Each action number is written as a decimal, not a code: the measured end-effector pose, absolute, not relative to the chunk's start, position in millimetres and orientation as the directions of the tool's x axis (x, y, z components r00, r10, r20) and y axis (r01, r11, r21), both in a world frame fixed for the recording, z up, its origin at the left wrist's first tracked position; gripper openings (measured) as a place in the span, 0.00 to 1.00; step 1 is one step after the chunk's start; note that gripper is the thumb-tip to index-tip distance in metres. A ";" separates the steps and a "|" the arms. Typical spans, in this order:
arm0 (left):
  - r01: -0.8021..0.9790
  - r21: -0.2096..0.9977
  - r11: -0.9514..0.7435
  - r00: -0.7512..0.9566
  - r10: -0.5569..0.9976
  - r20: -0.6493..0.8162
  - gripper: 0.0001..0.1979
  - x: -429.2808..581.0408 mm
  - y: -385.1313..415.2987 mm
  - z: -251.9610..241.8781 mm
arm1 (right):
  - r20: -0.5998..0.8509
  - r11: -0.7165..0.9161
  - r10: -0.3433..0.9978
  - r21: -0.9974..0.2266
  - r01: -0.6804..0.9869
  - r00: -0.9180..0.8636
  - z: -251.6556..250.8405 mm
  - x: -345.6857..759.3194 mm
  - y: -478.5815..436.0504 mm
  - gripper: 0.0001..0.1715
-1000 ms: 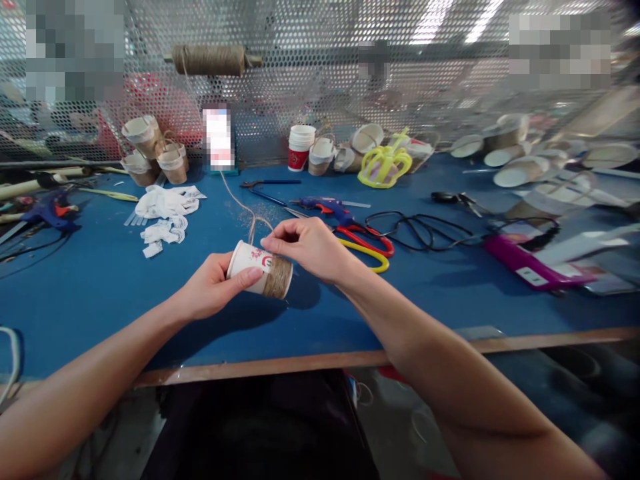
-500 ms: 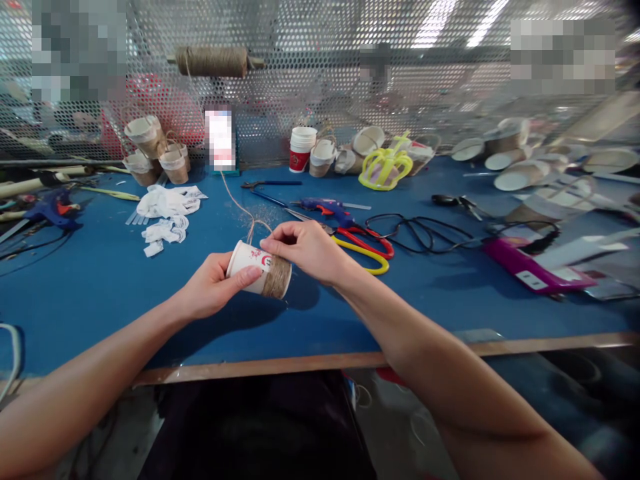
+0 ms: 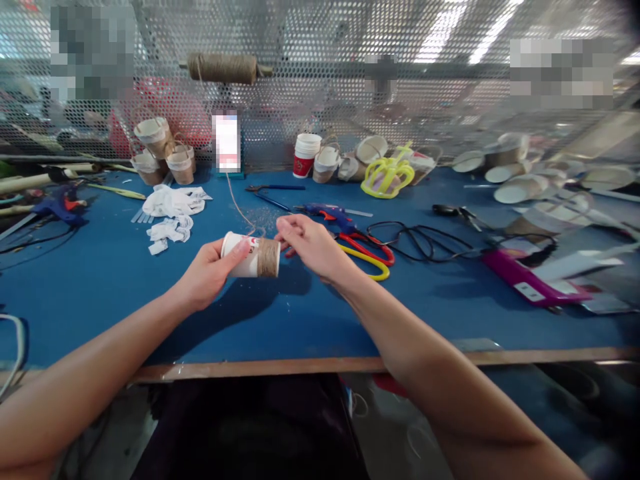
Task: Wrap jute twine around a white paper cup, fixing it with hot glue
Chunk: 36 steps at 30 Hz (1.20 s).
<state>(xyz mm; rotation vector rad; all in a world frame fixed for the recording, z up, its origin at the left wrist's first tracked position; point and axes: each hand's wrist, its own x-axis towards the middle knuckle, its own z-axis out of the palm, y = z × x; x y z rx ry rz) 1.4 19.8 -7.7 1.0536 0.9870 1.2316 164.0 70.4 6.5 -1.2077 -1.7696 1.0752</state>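
Left-hand grip: firm around the paper cup [image 3: 250, 265], that's my left hand [image 3: 204, 275], thumb laid along its near side, the open rim facing left.
Right-hand grip: can't tell whether these fingers pinch anything; my right hand [image 3: 311, 245] is curled, fingertips right by the closed end.
Cup: just left of centre in the frame, tipped on its side, held above the blue table [image 3: 280, 327].
Wrapped band: brown twine [image 3: 269, 259] circles the half nearest the base; the rim half is bare, printed paper.
Loose string: one thin strand [image 3: 234, 199] drops from below the phone [image 3: 228, 141] and meets the cup's far side.
Spool: twine roll [image 3: 223, 69], upper left, up against the mesh [image 3: 320, 40].
Winding, as I judge it: light tension, each turn snug beside the last, no gaps, no crossings.
Pressure: thin paper, so steady without squeezing; a dent would probably slacken the turns.
Watch: glue gun [image 3: 331, 215] and scissors [image 3: 367, 255] lie right of centre; best keep the strand clear of both.
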 end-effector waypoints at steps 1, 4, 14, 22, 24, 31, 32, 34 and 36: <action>-0.260 0.965 0.044 0.051 0.998 -0.032 0.16 1.9 21.5 -6.8 | 0.120 0.219 0.945 -0.923 0.316 -0.305 7.3 163.6 69.1 0.17; -0.309 0.949 0.061 -0.010 0.998 -0.068 0.16 2.3 25.2 -5.2 | 0.195 0.318 0.902 -0.903 0.288 -0.386 7.4 162.5 64.7 0.17; -0.343 0.934 0.096 0.059 0.995 -0.081 0.15 0.6 24.4 -6.5 | 0.170 0.365 0.827 -0.887 0.283 -0.535 3.7 162.0 62.6 0.24; -0.420 0.865 0.276 0.196 0.958 -0.210 0.17 -5.8 30.0 0.4 | 0.199 0.395 0.824 -0.873 0.286 -0.531 6.5 161.5 57.3 0.27; -0.463 0.818 0.341 0.246 0.936 -0.251 0.17 -7.9 32.3 3.2 | 0.271 0.476 0.800 -0.830 0.291 -0.536 6.9 161.4 55.6 0.27; -0.376 0.909 0.178 0.159 0.979 -0.126 0.16 -8.3 27.2 -1.7 | 0.221 0.381 0.820 -0.899 0.215 -0.528 9.1 163.8 59.3 0.32; -0.352 0.925 0.142 0.162 0.983 -0.090 0.16 -7.9 25.9 -3.4 | 0.170 0.326 0.823 -0.923 0.206 -0.542 9.3 164.6 60.6 0.31; -0.323 0.942 0.091 0.183 0.983 -0.032 0.15 -7.4 24.2 -5.5 | 0.094 0.252 0.806 -0.948 0.196 -0.584 9.2 165.7 62.3 0.27; -0.325 0.942 0.085 0.196 0.980 -0.021 0.13 -7.3 24.0 -5.3 | 0.088 0.247 0.802 -0.949 0.195 -0.590 8.7 166.1 62.5 0.26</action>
